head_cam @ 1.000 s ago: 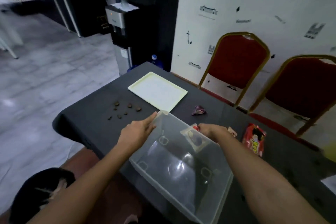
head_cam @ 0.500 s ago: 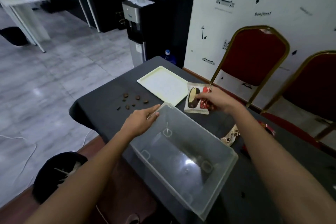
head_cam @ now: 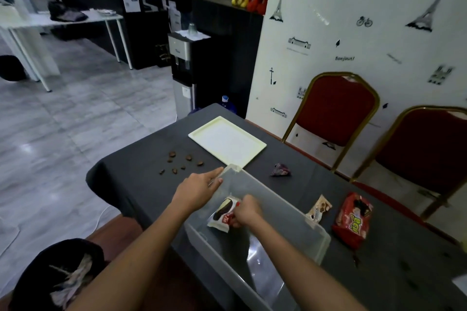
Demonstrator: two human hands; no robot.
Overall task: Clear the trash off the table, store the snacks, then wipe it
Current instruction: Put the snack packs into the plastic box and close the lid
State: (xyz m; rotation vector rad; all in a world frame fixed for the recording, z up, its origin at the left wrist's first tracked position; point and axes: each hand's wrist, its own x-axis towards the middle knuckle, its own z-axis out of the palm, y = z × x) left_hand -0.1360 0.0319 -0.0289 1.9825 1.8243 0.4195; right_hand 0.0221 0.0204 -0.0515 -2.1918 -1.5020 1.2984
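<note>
At the frame's lower centre the clear bin (head_cam: 290,209) sits along the table's (head_cam: 141,174) near edge. The right hand (head_cam: 246,212) reaches inside it and pinches a white snack packet (head_cam: 222,213) above its floor. The left hand (head_cam: 199,188), fingers nearly straight, rests on the bin's far-left rim. To the right lie a small packet (head_cam: 319,208) and a red snack bag (head_cam: 352,219) — bare cloth between them. Farther up are brown scraps (head_cam: 182,163), a purple wrapper (head_cam: 280,170) and a cream tray (head_cam: 227,141) near the far edge.
</note>
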